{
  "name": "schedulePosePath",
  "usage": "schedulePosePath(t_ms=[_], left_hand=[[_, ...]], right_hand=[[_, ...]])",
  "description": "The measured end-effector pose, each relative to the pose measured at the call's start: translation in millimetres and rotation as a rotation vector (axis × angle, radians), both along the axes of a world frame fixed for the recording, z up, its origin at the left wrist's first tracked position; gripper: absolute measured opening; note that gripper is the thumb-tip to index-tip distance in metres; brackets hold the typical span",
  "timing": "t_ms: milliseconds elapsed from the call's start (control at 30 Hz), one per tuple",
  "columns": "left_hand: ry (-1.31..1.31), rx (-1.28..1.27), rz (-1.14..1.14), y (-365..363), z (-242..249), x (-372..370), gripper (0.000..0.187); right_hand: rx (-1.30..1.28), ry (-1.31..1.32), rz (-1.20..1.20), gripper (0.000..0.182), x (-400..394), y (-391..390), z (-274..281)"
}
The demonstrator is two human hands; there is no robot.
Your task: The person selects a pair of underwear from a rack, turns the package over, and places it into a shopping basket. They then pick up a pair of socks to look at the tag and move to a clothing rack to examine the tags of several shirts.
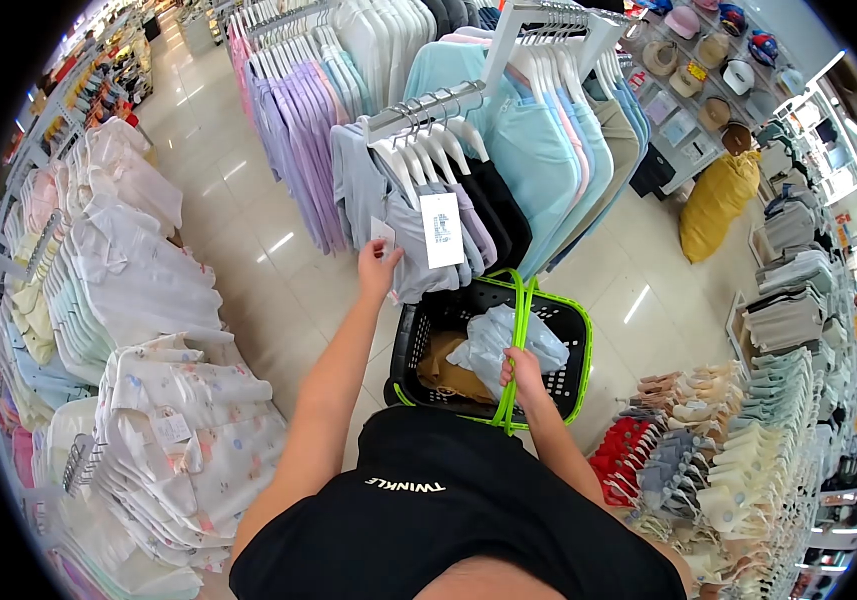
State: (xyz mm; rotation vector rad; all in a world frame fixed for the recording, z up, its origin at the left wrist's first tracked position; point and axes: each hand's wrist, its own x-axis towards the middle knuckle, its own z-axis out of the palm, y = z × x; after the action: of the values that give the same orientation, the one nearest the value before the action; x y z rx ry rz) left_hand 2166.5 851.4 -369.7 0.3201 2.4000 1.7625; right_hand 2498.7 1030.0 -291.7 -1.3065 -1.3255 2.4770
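With its fingers closed at a small white price tag [384,234], my left hand [380,270] is at the front of a grey-blue garment [357,185] on the rack. Just right of it, a larger white tag [442,231] with a printed label hangs in front of the same group of clothes. My right hand [523,376] is wrapped round the green handles of a black shopping basket [406,345]. Inside the basket lie a pale blue plastic-looking bundle [509,338] and a brown item [449,372], partly covered by the bundle.
White hangers [429,150] carry black and lilac garments beside the grey-blue ones. Light blue clothes [539,130] hang behind. Floral shirts [164,430] line the left side; ruffled items [749,470] hang at right. A yellow sack [717,205] stands on the tiled floor [249,215].
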Motion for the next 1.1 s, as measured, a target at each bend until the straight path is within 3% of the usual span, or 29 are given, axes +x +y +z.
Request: schedulePosePath(t_ms=[67,200,267,300,367,400,467,500,567,633,700,733,967,1100], left_hand=[[0.309,0.107,0.217,3.8,3.0,-0.8,0.075],[0.401,-0.007,0.161,-3.2,25.7,-26.4,0.086],[0.103,-0.017,-0.054,-11.2,54.4,-26.5,0.088],[0.103,-0.018,-0.049,-14.4,66.3,-22.6,0.088],[-0.107,-0.038,-0.202,-19.8,77.5,-15.6,0.073],[-0.106,-0.042,-0.199,-23.1,77.9,-10.5,0.073],[-0.259,0.093,-0.253,-31.6,72.7,3.6,0.050],[-0.257,0.090,-0.252,-33.6,70.7,13.6,0.050],[-0.242,0.324,-0.137,-31.1,78.4,40.8,0.033],[-0.271,0.337,-0.123,-28.5,91.6,60.0,0.036],[-0.353,0.675,-0.149,-23.1,113.5,79.7,0.038],[-0.367,0.725,-0.170,-22.9,125.7,87.8,0.043],[-0.401,0.936,-0.256,-28.4,196.2,114.1,0.048],[-0.410,0.989,-0.270,-29.6,211.1,111.3,0.049]], right_hand=[[0.003,-0.006,0.000,0.013,-1.6,-1.6,1.5],[-0.017,0.007,0.033,0.013,-2.5,0.7,-1.8],[-0.015,0.008,0.046,0.013,-3.6,1.8,-1.7],[-0.015,0.009,0.053,0.013,-3.7,2.0,-1.8],[-0.017,0.008,0.051,0.013,-4.9,2.6,-1.8],[-0.018,0.008,0.045,0.014,-6.1,2.9,-2.0],[-0.030,0.013,0.048,0.014,-7.6,5.0,-2.3],[-0.038,0.015,0.049,0.015,-8.2,6.7,-2.4],[-0.050,0.018,0.052,0.015,-10.0,9.7,-3.4],[-0.064,0.015,0.059,0.015,-11.3,10.7,-5.6],[-0.064,0.014,0.064,0.016,-13.9,13.8,-8.5],[-0.065,0.012,0.070,0.016,-15.3,14.8,-8.9],[-0.041,0.019,0.082,0.016,-19.6,18.7,-13.5],[-0.039,0.006,0.079,0.016,-24.1,18.3,-10.3]])
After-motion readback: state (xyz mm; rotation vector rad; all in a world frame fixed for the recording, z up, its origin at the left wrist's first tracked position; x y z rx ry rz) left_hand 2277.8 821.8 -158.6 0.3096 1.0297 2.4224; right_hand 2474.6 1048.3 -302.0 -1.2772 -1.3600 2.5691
